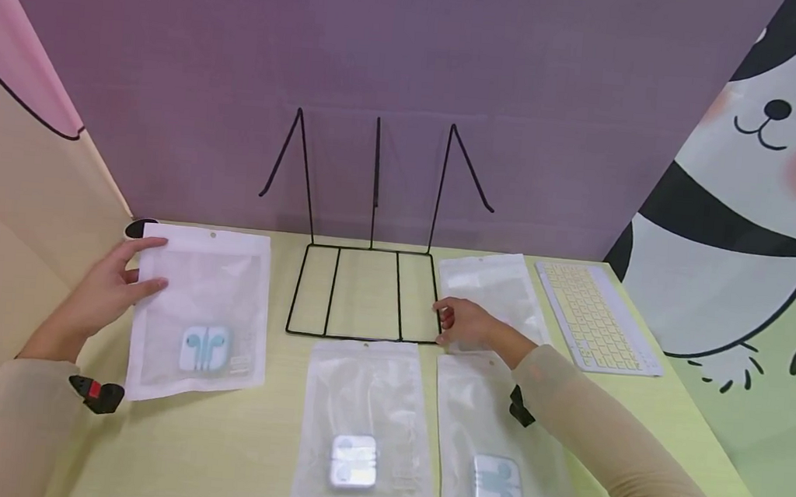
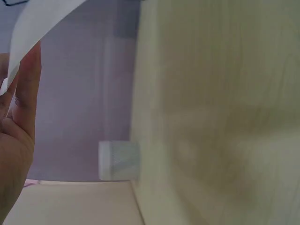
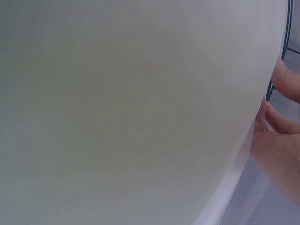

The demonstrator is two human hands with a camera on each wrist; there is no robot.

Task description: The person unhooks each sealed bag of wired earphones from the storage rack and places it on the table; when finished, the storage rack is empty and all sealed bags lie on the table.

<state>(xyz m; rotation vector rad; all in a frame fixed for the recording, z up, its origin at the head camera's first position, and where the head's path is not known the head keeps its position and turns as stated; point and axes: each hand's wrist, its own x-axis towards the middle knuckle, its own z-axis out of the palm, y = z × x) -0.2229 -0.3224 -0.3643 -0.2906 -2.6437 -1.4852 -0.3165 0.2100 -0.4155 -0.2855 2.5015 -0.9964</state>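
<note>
My left hand [image 1: 103,288] pinches the left edge of a white plastic pouch [image 1: 205,288], which hangs tilted up over the table. Through its clear front shows a white earphone case [image 1: 204,348] with earphones in it. The left wrist view has the pouch's edge [image 2: 40,23] between thumb and fingers. At the black wire rack [image 1: 363,338], the curled fingers of my right hand [image 1: 465,322] grip its right side wire. A pale pouch [image 3: 140,112] fills most of the right wrist view and hides part of that hand.
Two more earphone pouches [image 1: 368,402] [image 1: 467,441] lie in front of the rack, and another pouch [image 1: 500,288] lies partly under my right hand. A white keyboard [image 1: 596,315] sits at the right. Behind the held pouch stands a white cylindrical container [image 2: 119,160]. A purple wall [image 1: 385,60] backs the table.
</note>
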